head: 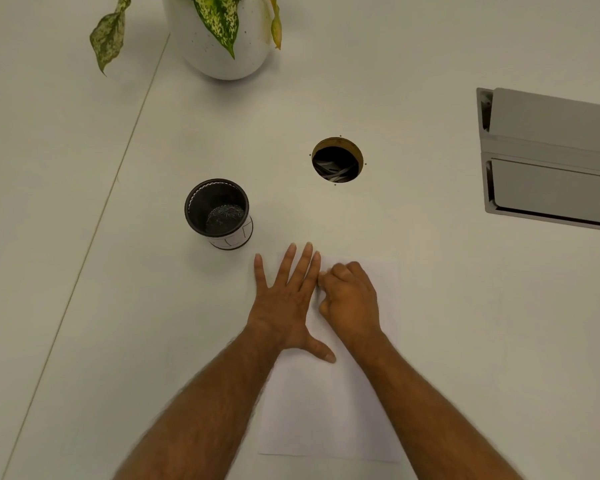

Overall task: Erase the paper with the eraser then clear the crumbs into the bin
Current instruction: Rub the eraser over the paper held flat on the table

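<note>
Paper (329, 410) is pinned flat by the spread left hand (284, 303) while the curled right hand (350, 296), its grip presumably closed round an unseen eraser, is judged mid-erasing; sweeping crumbs toward the bin (217, 211) remains

The light is soft, even and slightly warm, giving the white table (430, 306) a greenish-beige cast that is brightest near the middle and dims toward the corners, most at the left edge. Shadows are faint: a thin, diffuse one sits under the left hand (284, 303) and beside the small dark bin (219, 213), so the light appears to come from overhead. There is no hard glare. The white paper (326, 410) barely stands out from the table because contrast is low. The forearms look soft-edged and smeared toward the lower frame. Wide-angle distortion bends the table seam (94, 230) and slants the grey panel (551, 157) at the right edge.
</note>
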`<action>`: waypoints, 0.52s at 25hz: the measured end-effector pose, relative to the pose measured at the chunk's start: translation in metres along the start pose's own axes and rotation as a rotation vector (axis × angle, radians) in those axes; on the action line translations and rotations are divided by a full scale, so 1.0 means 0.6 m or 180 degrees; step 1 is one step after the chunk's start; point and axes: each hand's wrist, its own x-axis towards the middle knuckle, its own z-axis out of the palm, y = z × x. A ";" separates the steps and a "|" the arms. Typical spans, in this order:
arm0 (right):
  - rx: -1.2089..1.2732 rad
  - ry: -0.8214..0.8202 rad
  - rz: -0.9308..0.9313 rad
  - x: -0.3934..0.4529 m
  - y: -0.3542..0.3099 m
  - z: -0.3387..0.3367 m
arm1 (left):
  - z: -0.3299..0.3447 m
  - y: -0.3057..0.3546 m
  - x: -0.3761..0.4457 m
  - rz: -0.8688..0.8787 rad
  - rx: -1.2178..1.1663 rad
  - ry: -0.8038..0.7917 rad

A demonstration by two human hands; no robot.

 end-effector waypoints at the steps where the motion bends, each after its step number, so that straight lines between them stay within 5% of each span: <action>1: -0.0002 -0.0021 0.0009 0.009 -0.003 -0.001 | 0.000 0.000 0.000 -0.0002 -0.0019 0.0008; 8: 0.0745 0.0201 0.0392 -0.009 0.026 -0.018 | 0.000 0.000 0.001 -0.0031 -0.0010 -0.0014; 13: 0.0580 0.0176 0.0117 -0.126 0.027 -0.029 | 0.001 0.001 -0.001 -0.0049 -0.0084 -0.0003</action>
